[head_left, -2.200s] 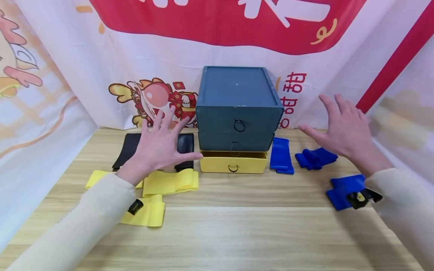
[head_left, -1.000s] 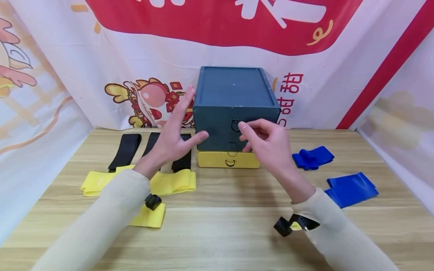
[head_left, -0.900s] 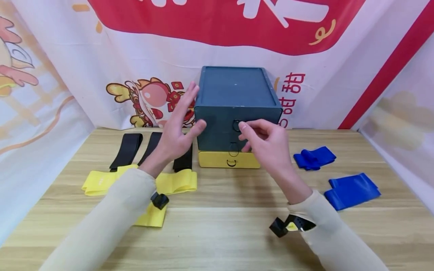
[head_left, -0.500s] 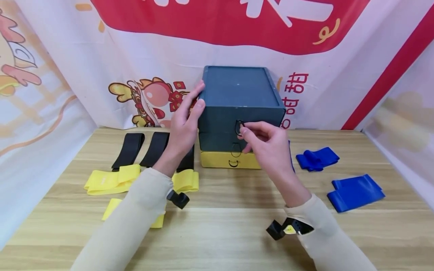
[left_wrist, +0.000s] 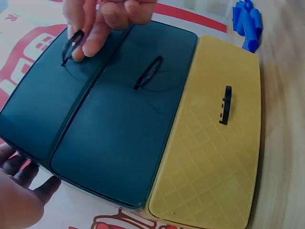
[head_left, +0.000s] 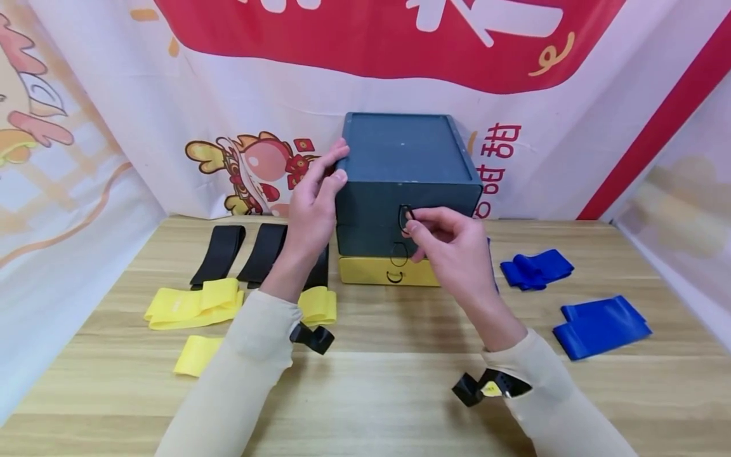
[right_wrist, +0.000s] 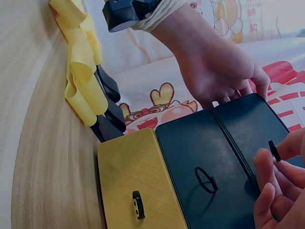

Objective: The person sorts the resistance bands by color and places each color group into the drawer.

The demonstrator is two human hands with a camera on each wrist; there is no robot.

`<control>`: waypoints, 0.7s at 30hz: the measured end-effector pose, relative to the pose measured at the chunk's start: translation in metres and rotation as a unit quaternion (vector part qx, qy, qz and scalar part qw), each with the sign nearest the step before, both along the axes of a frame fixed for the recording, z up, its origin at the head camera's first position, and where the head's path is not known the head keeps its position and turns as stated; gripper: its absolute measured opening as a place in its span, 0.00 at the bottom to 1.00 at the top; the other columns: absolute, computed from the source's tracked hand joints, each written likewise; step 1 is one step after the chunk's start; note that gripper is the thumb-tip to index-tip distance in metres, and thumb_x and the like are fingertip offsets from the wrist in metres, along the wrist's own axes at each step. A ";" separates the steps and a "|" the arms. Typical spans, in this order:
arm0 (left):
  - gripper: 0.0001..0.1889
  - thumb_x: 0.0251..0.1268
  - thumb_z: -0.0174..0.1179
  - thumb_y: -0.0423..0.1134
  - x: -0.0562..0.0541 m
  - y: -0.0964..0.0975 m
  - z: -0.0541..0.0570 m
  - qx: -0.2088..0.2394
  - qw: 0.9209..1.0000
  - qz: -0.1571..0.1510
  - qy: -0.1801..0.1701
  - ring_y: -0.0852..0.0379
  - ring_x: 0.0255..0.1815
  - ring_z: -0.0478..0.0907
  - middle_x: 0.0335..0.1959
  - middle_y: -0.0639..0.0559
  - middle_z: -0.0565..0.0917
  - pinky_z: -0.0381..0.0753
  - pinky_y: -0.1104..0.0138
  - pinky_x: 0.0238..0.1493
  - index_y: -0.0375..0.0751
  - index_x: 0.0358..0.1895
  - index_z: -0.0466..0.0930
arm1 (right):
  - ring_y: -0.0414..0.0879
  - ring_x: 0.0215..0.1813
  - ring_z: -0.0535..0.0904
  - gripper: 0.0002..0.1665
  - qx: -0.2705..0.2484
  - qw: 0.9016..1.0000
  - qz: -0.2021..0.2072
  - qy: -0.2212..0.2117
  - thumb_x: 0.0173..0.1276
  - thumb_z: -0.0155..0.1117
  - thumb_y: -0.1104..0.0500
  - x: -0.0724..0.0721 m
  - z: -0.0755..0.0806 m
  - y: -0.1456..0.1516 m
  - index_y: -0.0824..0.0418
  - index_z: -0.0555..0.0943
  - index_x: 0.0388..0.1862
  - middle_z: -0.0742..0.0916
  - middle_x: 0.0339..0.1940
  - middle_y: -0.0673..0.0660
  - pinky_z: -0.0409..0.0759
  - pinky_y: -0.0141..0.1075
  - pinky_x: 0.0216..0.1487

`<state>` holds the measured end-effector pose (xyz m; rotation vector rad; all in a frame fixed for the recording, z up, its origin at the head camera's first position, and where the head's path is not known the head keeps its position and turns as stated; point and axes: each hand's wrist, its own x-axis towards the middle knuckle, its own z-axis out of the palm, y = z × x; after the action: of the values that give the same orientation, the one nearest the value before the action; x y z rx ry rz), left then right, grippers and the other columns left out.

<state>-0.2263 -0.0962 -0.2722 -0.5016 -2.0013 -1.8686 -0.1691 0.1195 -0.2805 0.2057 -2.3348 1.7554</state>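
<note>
A dark blue drawer box (head_left: 405, 149) stands at the back of the table, with two dark blue fronts above a yellow bottom drawer (head_left: 371, 271). My right hand (head_left: 459, 251) pinches the black ring pull (left_wrist: 66, 51) of the top drawer between thumb and fingers. Against the upper left side of the box rests my left hand (head_left: 311, 212), its fingers along the side and top edge. The middle drawer's ring pull (left_wrist: 149, 72) hangs untouched. All drawers look closed. Part of the yellow front is behind the right hand in the head view.
Folded black bands (head_left: 219, 254) and folded yellow bands (head_left: 191, 308) lie on the wooden table (head_left: 365, 406) to the left. Blue bands (head_left: 601, 327) lie on the right, one mostly behind the right wrist. A printed cloth (head_left: 274, 82) hangs behind the box.
The yellow drawer, slightly out earlier, is now pushed in. My right hand came in from the right to the top ring pull; my left hand moved right onto the box's side.
</note>
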 end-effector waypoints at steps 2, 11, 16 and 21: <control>0.23 0.87 0.46 0.42 0.001 0.001 0.002 -0.004 1.000 -0.003 -0.007 0.68 0.84 0.61 0.83 0.62 0.69 0.61 0.67 0.85 0.47 0.78 0.72 | 0.45 0.28 0.86 0.13 -0.002 1.000 0.001 0.005 0.78 0.68 0.58 0.000 0.000 0.000 0.58 0.89 0.57 0.93 0.48 0.59 0.89 0.31 0.39; 0.25 0.87 0.45 0.42 -0.001 -0.008 0.005 -0.020 0.999 -0.039 -0.029 0.65 0.87 0.55 0.87 0.58 0.62 0.59 0.61 0.87 0.47 0.81 0.67 | 0.49 0.26 0.85 0.11 -0.006 1.000 0.006 0.024 0.76 0.70 0.60 0.000 -0.003 -0.001 0.59 0.90 0.54 0.92 0.41 0.61 0.88 0.32 0.33; 0.25 0.86 0.45 0.42 -0.002 -0.009 0.007 -0.016 0.998 -0.040 -0.036 0.65 0.87 0.56 0.86 0.58 0.63 0.60 0.59 0.87 0.48 0.81 0.68 | 0.47 0.21 0.81 0.11 0.005 1.000 0.006 0.028 0.76 0.70 0.60 0.001 -0.003 0.000 0.58 0.89 0.54 0.91 0.40 0.61 0.86 0.33 0.29; 0.25 0.86 0.45 0.42 -0.001 -0.009 0.009 -0.018 0.998 -0.033 -0.046 0.66 0.86 0.56 0.85 0.62 0.64 0.60 0.60 0.87 0.50 0.80 0.70 | 0.49 0.19 0.79 0.11 0.012 0.999 0.006 0.033 0.75 0.70 0.60 0.001 -0.004 0.001 0.58 0.89 0.54 0.91 0.39 0.60 0.84 0.34 0.25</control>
<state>-0.2270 -0.1053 -0.2636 -0.5062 -2.1056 -1.9315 -0.1679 0.1202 -0.2841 0.2777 -2.3141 1.7006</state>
